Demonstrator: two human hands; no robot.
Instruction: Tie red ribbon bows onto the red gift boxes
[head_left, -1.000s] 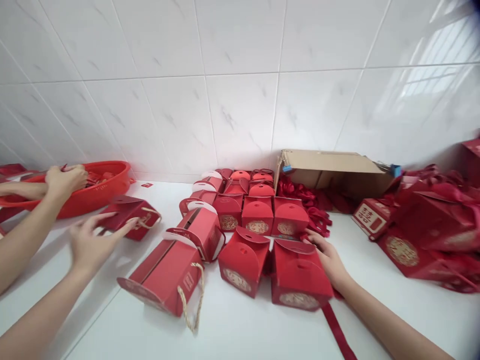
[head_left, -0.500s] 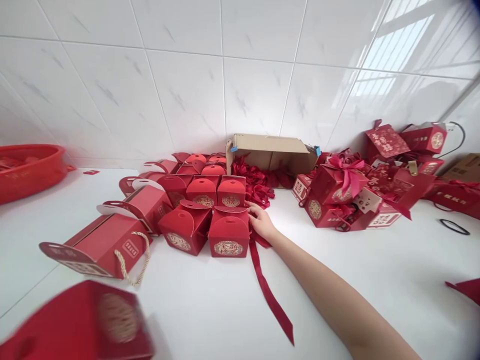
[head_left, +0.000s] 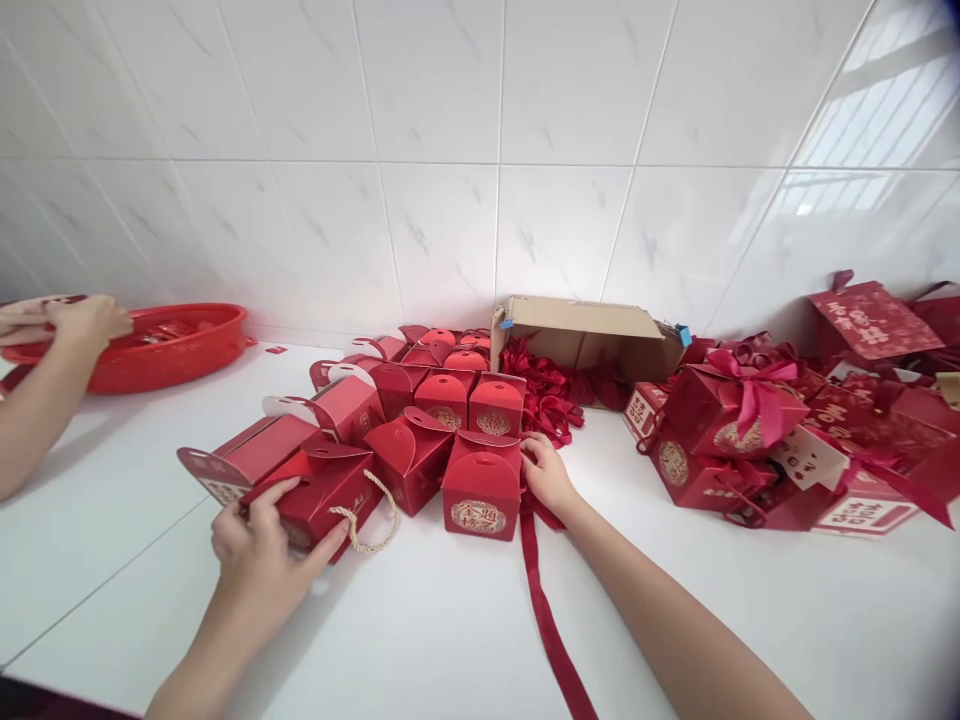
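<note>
My left hand [head_left: 262, 545] has its fingers and thumb around a red gift box [head_left: 322, 490] at the front left of a group of boxes. Beside that box, a twisted cream rope handle [head_left: 379, 515] curves out from a neighbouring carton. Against the right side of the front red box with a gold emblem [head_left: 481, 490], my right hand [head_left: 549, 475] has curled fingers on dark red ribbon. One long tail of this ribbon [head_left: 544, 610] trails down the white table from beneath the hand. Its fingertips are partly hidden by the box edge.
Behind the boxes, an open cardboard box [head_left: 585, 318] spills red ribbon bows [head_left: 540, 395]. Bow-tied gift boxes [head_left: 739, 405] are heaped at right. Another person's hand [head_left: 94, 325] is over a red plastic basin [head_left: 169, 345] at far left. A tiled wall [head_left: 435, 240] stands behind.
My left hand has come into view, and the blurred red box from the lower left is now beside the other boxes. Another person's hands have appeared at the basin. My right hand stays by the front box.
</note>
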